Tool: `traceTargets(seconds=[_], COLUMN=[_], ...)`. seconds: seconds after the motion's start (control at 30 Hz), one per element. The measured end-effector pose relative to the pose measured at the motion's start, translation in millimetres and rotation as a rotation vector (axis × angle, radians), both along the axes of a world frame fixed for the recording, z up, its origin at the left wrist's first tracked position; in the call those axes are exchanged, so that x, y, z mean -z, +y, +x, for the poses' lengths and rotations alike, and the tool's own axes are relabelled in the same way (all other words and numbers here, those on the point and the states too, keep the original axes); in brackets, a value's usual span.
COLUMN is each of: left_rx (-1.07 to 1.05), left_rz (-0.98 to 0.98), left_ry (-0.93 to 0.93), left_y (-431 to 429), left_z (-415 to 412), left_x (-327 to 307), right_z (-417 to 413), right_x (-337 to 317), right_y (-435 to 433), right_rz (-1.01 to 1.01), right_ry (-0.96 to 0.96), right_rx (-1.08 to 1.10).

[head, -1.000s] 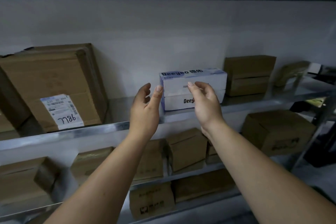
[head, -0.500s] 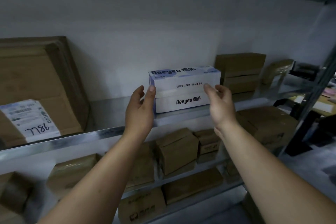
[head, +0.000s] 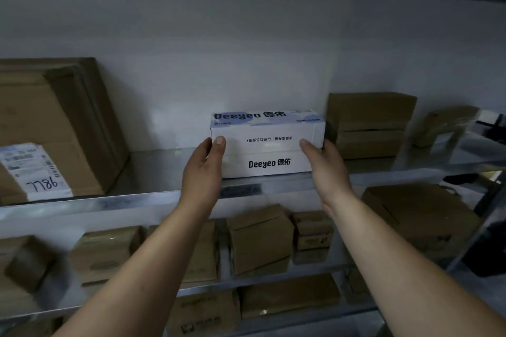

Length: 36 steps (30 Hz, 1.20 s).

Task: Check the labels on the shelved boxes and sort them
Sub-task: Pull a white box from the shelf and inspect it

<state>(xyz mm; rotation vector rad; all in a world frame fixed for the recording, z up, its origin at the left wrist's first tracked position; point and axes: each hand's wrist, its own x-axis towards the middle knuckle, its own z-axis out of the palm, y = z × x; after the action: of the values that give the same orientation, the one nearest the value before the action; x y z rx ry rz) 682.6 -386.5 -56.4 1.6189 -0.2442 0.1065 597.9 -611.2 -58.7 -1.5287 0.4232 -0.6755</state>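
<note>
Two white "Deeyeo" boxes are stacked on the metal shelf (head: pixel 137 201), the upper box (head: pixel 268 128) on the lower box (head: pixel 269 164). My left hand (head: pixel 202 172) grips the stack's left end, thumb on the upper box's front face and fingers round the side. At the right end my right hand (head: pixel 325 169) holds it the same way. The stack rests on the shelf. A large brown carton (head: pixel 54 117) at the left carries a white shipping label (head: pixel 35 169) with handwritten digits.
Stacked brown cartons (head: pixel 369 123) stand just right of the white boxes, and a small package (head: pixel 443 124) lies further right. Several cardboard boxes (head: pixel 260 238) fill the lower shelves, with a bigger one (head: pixel 416 216) at the right. Another shelf hangs overhead.
My right hand slid from the front of the upper box to its right end. My left hand settled on the left end. The view has moved closer.
</note>
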Motion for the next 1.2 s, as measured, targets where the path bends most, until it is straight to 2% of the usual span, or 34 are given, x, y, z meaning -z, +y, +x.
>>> traceTargets(seconds=[0.2, 0.3, 0.47, 0.63, 0.77, 0.9, 1.2], left_rx=[-0.134, -0.200, -0.197, -0.182, -0.163, -0.110, -0.146], left_rz=[-0.044, -0.127, -0.241, -0.285, -0.334, -0.336, -0.237], left_ry=[-0.082, -0.115, -0.046, 0.037, 0.094, 0.103, 0.111], left_y=[2.0, 12.7, 27.5, 29.7, 34.8, 38.9, 31.4], left_z=[-18.9, -28.2, -37.0, -32.8, -18.8, -3.7, 3.5], left_x=[-7.0, -10.7, -15.3, -15.5, -16.9, -11.5, -4.3], right_z=[-4.1, -3.4, -6.0, 3.4, 15.3, 27.1, 38.6], right_x=[-5.8, -11.9, -16.8, -19.8, -29.8, -33.7, 3.0], right_y=[-2.4, 2.6, 12.9, 22.3, 18.8, 12.5, -4.7], right_rz=[-0.011, -0.051, -0.036, -0.040, -0.002, 0.032, 0.122], right_ry=[-0.102, -0.104, -0.156, -0.140, -0.166, -0.155, -0.095], right_rx=[-0.070, -0.105, -0.174, -0.188, -0.283, -0.345, -0.397])
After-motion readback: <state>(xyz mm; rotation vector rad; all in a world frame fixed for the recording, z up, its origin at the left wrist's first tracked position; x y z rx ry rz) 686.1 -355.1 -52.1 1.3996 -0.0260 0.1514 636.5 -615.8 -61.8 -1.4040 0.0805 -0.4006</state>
